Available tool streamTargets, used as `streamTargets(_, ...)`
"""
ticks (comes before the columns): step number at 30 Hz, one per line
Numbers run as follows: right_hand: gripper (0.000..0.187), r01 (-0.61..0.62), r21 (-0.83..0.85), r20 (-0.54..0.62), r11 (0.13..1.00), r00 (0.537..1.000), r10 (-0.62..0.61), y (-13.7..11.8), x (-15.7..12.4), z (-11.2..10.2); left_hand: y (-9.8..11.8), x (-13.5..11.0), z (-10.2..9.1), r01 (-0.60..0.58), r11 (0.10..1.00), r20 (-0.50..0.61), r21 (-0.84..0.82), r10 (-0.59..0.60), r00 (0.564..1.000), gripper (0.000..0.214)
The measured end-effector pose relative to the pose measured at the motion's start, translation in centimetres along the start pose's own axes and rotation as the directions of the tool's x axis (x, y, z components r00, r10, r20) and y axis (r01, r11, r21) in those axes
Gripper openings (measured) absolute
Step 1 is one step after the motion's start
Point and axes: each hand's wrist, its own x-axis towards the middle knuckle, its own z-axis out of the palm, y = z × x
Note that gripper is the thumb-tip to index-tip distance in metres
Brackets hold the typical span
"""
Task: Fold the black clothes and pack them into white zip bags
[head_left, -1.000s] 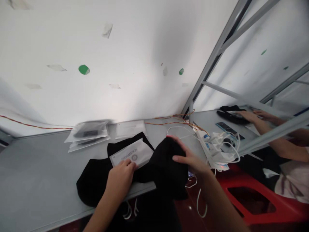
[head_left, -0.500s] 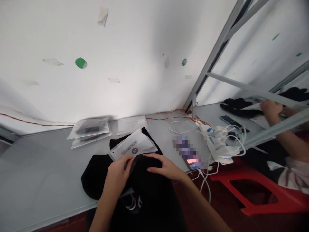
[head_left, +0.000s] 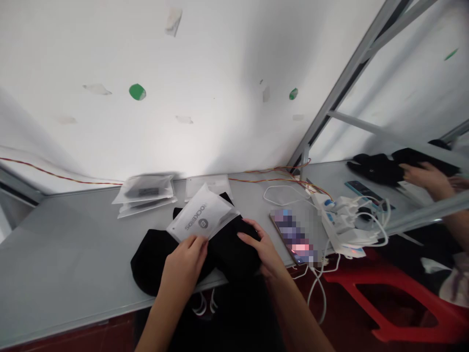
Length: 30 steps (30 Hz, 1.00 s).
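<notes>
A frosted plastic bag with a dark printed logo lies tilted over black fabric. My left hand is closed, its fingertips pinched at the bag's lower edge; what lies between them is partly hidden. With my right hand I grip a black fabric piece, thumb on top and fingers round its right side. Another rounded black fabric piece rests left of my left hand, near the table's front edge. The kind of garment cannot be made out.
Filled frosted bags and a flat white packet lie by the wall. A phone on a cable and a crowded power strip sit to the right. Beyond the metal frame, another person's hand handles black fabric. A red stool stands below.
My left fingers have shifted from the fabric's edge to the bag's lower edge, and the bag has turned slightly. My right hand has moved down the fabric's right side, which now lies flatter.
</notes>
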Motion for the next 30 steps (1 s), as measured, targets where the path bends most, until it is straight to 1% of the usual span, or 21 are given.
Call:
streamTargets(3,0.066,-0.022,0.031,0.064,0.999,0.998,0.020,-0.4,-0.7,-1.1,0.4,0.4,-0.1,0.092,0.996,0.072,0.017,-0.093,0.993,0.023)
streamTargets(6,0.071,-0.046,0.108,0.173,0.993,0.985,0.027,-0.5,-1.4,-2.6,0.7,1.0,0.0,0.090,0.994,0.156,0.067,-0.100,0.983,0.028)
streamTargets(7,0.071,-0.063,0.139,0.230,0.988,0.973,0.030,-0.5,-1.7,-2.9,0.8,1.3,0.0,0.075,0.993,0.182,0.087,-0.090,0.979,0.030)
streamTargets(9,0.068,-0.104,0.197,0.352,0.975,0.935,0.029,-0.5,-2.2,-3.4,1.0,1.7,0.2,0.021,0.993,0.238,0.112,-0.047,0.970,0.030)
streamTargets(11,0.065,-0.149,0.238,0.450,0.960,0.893,0.027,-0.5,-2.4,-3.3,1.1,1.9,0.5,-0.051,0.993,0.285,0.104,0.019,0.958,0.030)
streamTargets(12,0.064,-0.168,0.247,0.479,0.954,0.877,0.031,-0.5,-2.4,-3.1,1.0,2.0,0.7,-0.084,0.992,0.301,0.090,0.053,0.952,0.030)
streamTargets(14,0.061,-0.199,0.202,0.512,0.959,0.856,0.070,-0.6,-2.0,-2.5,0.7,2.3,1.2,-0.125,0.991,0.316,0.044,0.105,0.943,0.030)
streamTargets(15,0.058,-0.207,0.136,0.522,0.969,0.846,0.107,-0.7,-1.7,-2.1,0.4,2.4,1.5,-0.137,0.990,0.316,0.016,0.125,0.941,0.029)
streamTargets(16,0.054,-0.196,0.045,0.528,0.980,0.837,0.143,-0.8,-1.3,-1.8,0.1,2.5,1.8,-0.142,0.990,0.312,-0.012,0.139,0.940,0.030)
streamTargets(18,0.048,-0.110,-0.154,0.537,0.982,0.825,0.177,-1.1,-0.5,-1.2,-0.6,2.8,2.3,-0.146,0.988,0.301,-0.051,0.155,0.941,0.032)
streamTargets(20,0.048,-0.009,-0.273,0.533,0.962,0.831,0.159,-1.3,0.1,-0.9,-1.1,2.9,2.7,-0.158,0.986,0.288,-0.061,0.169,0.943,0.036)
streamTargets(21,0.049,0.013,-0.298,0.526,0.955,0.837,0.152,-1.3,0.3,-0.9,-1.3,2.9,2.7,-0.173,0.983,0.281,-0.057,0.182,0.942,0.037)
streamTargets(22,0.050,0.006,-0.309,0.508,0.951,0.846,0.160,-1.3,0.5,-0.9,-1.4,2.9,2.6,-0.191,0.980,0.273,-0.046,0.197,0.942,0.038)
streamTargets(24,0.049,-0.074,-0.288,0.428,0.955,0.882,0.197,-0.9,0.6,-1.0,-1.3,2.6,2.2,-0.226,0.974,0.260,0.011,0.215,0.941,0.037)
streamTargets(25,0.048,-0.126,-0.245,0.372,0.961,0.903,0.213,-0.7,0.7,-1.1,-1.1,2.5,1.9,-0.239,0.970,0.253,0.049,0.220,0.942,0.037)
streamTargets(27,0.048,-0.201,-0.086,0.237,0.976,0.947,0.216,0.0,0.7,-1.1,-0.7,2.0,1.1,-0.264,0.958,0.243,0.110,0.232,0.942,0.035)
streamTargets(28,0.049,-0.212,0.006,0.172,0.977,0.963,0.208,0.3,0.7,-1.0,-0.4,1.8,0.7,-0.277,0.952,0.239,0.128,0.241,0.941,0.034)
streamTargets(30,0.052,-0.177,0.130,0.074,0.976,0.983,0.169,1.0,0.7,-0.8,0.1,1.4,0.1,-0.292,0.945,0.227,0.145,0.255,0.940,0.032)
